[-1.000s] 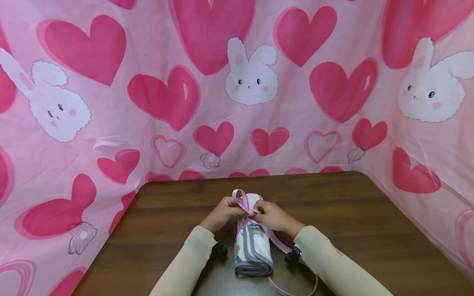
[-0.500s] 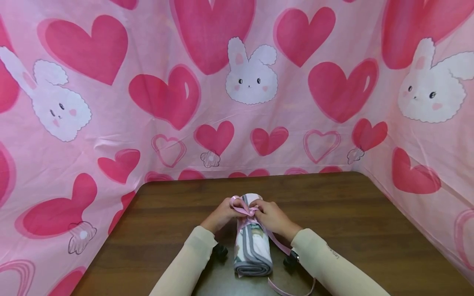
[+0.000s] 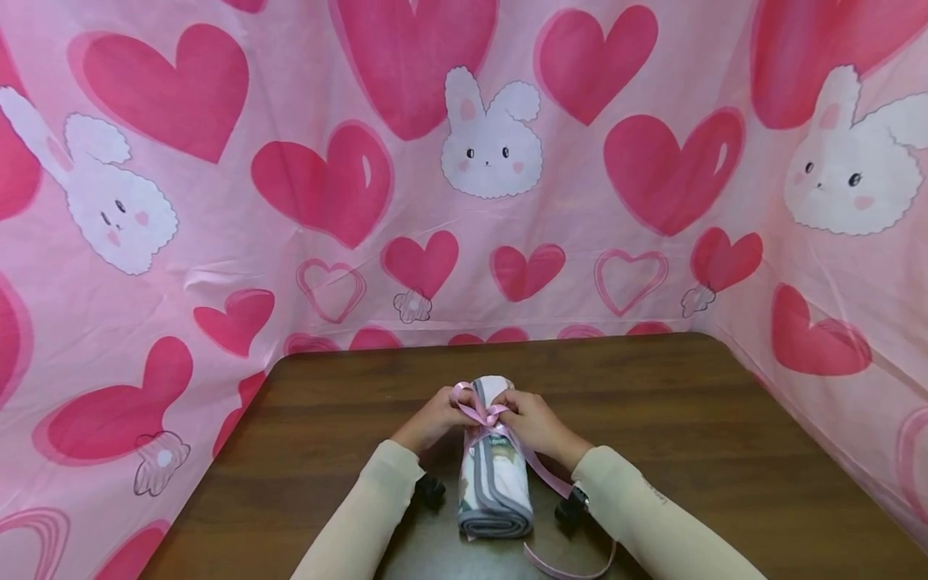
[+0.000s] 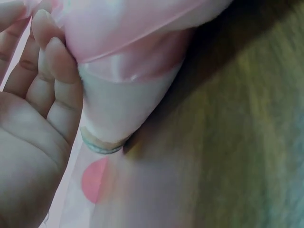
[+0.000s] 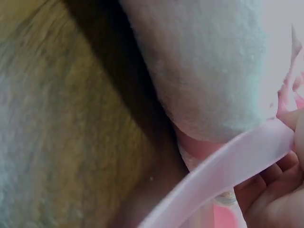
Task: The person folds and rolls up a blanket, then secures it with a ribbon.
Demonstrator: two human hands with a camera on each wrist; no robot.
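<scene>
A rolled white blanket (image 3: pixel 511 483) with grey edging and a printed pattern lies lengthwise on the table. Around its middle goes a pink satin ribbon (image 3: pixel 548 478), knotted on top with a loop at the left. My left hand (image 3: pixel 435 419) pinches the ribbon loop beside the knot; in the left wrist view its fingertips bunch against the pink band (image 4: pixel 123 42). From the other side my right hand (image 3: pixel 540 423) pinches the ribbon close to the knot. A ribbon tail (image 5: pixel 223 166) runs out of the right fingers in the right wrist view. The fingers partly hide the knot.
The brown wooden table (image 3: pixel 326 419) extends on both sides of the roll. A loose ribbon end (image 3: pixel 573 575) curls near the front edge. Behind and beside the table hangs a pink cloth (image 3: pixel 493 225) with hearts and rabbits. Black wrist cameras (image 3: pixel 573 509) sit low beside the roll.
The ribbon loop at the left stood upright a second ago and has dropped lower over the left fingers. The right fingers have shifted slightly at the knot; the roll stays in place.
</scene>
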